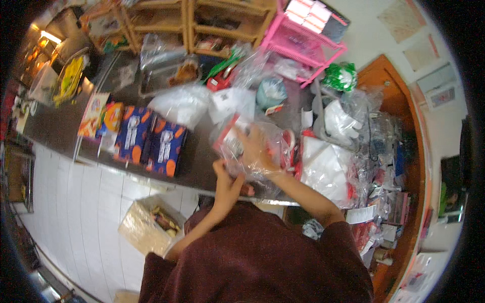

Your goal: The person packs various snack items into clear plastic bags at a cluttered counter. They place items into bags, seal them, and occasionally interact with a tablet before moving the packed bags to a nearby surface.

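Note:
A clear plastic bag point(278, 142) with a red strip along one edge lies over the dark counter point(202, 159) in front of me. My right hand point(257, 151) is inside or behind its clear film, fingers spread towards the strip; the blur hides which. At the bag's near left edge is my left hand point(229, 185), thumb and fingers apart; whether it pinches the film cannot be told. Something grey and white shows through the plastic beside my right fingers. A white sheet point(233, 102) with a printed code and a bulging clear bag point(183, 104) lie just beyond.
Two blue and orange boxes point(166, 147) stand at the left. Stacked clear bags with red edges point(326, 166) lie at the right, near a grey tray point(322, 128). A pink plastic rack point(295, 45) rises at the back. An open cardboard box point(147, 227) sits below the counter.

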`<move>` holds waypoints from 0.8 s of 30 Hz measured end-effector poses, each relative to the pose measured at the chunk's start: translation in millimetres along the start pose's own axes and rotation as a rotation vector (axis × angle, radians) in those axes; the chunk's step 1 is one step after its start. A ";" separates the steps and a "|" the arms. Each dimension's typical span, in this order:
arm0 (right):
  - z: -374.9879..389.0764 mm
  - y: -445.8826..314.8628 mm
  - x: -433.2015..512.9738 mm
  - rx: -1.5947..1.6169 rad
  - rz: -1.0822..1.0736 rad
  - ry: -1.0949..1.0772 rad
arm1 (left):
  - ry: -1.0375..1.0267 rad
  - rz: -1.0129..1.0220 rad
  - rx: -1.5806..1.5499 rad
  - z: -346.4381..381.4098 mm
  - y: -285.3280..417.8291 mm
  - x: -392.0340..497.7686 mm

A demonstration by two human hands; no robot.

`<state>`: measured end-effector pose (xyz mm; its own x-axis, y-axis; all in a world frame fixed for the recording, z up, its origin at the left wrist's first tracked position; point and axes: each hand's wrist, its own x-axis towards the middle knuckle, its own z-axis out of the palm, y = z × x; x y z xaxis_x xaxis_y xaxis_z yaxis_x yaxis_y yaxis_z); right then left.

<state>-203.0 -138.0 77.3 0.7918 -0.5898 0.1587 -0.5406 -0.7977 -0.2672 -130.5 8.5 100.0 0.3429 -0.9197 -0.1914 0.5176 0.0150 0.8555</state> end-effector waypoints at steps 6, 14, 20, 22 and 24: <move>61.3 23.2 -16.5 -0.086 -0.073 -0.246 | 0.196 0.567 1.152 -14.0 21.9 6.7; -27.4 97.8 -39.0 0.247 -0.206 -0.681 | 0.006 0.315 1.014 -32.4 30.8 90.4; -190.4 199.4 65.1 0.572 -0.387 -1.165 | -0.155 0.235 0.888 -37.6 86.7 109.4; -238.6 247.9 123.5 0.446 -0.334 -0.550 | -0.497 0.142 0.521 -19.2 100.0 113.4; -264.2 292.7 189.6 0.183 -0.127 0.422 | -0.585 -0.017 0.479 -0.7 108.1 117.9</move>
<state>-286.3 -516.5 280.3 0.6432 -0.5187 0.5633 -0.3577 -0.8539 -0.3779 -33.6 -98.1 169.7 -0.2028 -0.9786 -0.0341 0.0764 -0.0505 0.9958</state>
